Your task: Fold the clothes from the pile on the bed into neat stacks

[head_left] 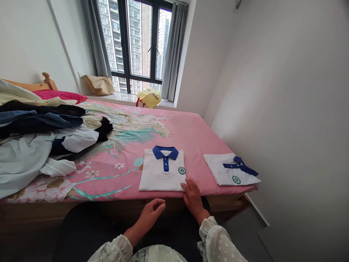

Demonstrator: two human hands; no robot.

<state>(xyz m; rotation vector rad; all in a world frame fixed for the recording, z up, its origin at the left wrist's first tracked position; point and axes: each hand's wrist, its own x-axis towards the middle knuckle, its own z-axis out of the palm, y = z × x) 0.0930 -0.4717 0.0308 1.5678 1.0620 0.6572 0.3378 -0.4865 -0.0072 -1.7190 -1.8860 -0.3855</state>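
A white polo shirt (163,180) with a blue collar and a round green badge lies folded near the bed's front edge, collar pointing away from me. At its lower right corner is my right hand (193,196), thumb touching the cloth and fingers stretched over the bed beside it. My left hand (153,213) hovers just in front of the bed edge, below the shirt. Its fingers are loosely curled, with a small gap to the thumb and nothing visible between them. To the right, a second folded white polo shirt (220,169) lies with its blue collar turned rightward.
Loose clothes (29,145) in white, black and blue are heaped on the left of the pink bed (188,131). A brown paper bag (100,85) and a yellow bag (149,97) are by the window. A white wall (289,120) borders the bed's right side.
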